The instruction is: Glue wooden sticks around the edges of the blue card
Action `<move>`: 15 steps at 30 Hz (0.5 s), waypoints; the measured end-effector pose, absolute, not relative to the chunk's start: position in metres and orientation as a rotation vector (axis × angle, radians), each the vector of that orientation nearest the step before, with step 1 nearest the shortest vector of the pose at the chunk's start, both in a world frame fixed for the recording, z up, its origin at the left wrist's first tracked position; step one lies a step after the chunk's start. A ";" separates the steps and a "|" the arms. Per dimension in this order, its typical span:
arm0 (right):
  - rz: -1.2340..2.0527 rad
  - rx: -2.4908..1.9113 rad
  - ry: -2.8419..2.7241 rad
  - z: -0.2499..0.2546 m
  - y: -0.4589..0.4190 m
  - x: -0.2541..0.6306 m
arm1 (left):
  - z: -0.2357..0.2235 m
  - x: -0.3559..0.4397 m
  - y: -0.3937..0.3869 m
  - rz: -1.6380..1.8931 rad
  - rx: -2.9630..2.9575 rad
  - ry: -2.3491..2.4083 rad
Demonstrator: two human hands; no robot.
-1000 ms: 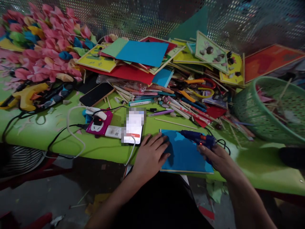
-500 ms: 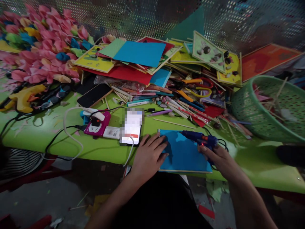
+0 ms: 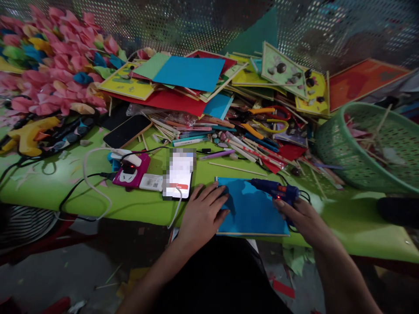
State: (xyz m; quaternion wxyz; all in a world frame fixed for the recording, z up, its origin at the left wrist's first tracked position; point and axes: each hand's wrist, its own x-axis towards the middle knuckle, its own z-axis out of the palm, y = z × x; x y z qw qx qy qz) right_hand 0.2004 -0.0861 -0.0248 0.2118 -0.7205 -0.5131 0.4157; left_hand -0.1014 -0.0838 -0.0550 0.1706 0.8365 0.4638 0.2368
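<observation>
A blue sheet of card [image 3: 253,209] lies flat at the near edge of the green table [image 3: 137,205]. My left hand [image 3: 203,213] rests on its left edge with the fingers spread flat. My right hand [image 3: 303,216] is wrapped round the handle of a blue glue gun [image 3: 276,190], whose nozzle points left over the card's upper part. A small red light shows on the gun. A lit phone [image 3: 179,176] lies just left of my left hand.
A pile of coloured cards and framed pictures [image 3: 209,83] covers the back of the table, with pens, sticks and scissors [image 3: 248,139] in front. A green basket [image 3: 369,146] stands at right. Paper flowers [image 3: 49,74], a yellow glue gun [image 3: 28,135] and a power strip [image 3: 131,172] lie left.
Nearly nothing has changed. The view has drifted slightly, and both hands stay where they were on the card and the glue gun.
</observation>
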 end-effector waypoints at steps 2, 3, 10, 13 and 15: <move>1.154 -1.990 -1.441 -0.025 -0.086 0.200 | -0.055 -0.101 -0.084 0.669 2.370 1.319; 1.154 -1.989 -1.449 -0.024 -0.085 0.200 | -0.055 -0.101 -0.084 0.666 2.368 1.318; 1.120 -2.032 -1.482 -0.015 -0.084 0.203 | -0.055 -0.101 -0.084 0.661 2.371 1.310; 1.154 -2.008 -1.452 -0.013 -0.084 0.201 | -0.055 -0.101 -0.084 0.665 2.369 1.309; 1.193 -1.970 -1.435 -0.012 -0.084 0.199 | -0.054 -0.101 -0.084 0.662 2.371 1.311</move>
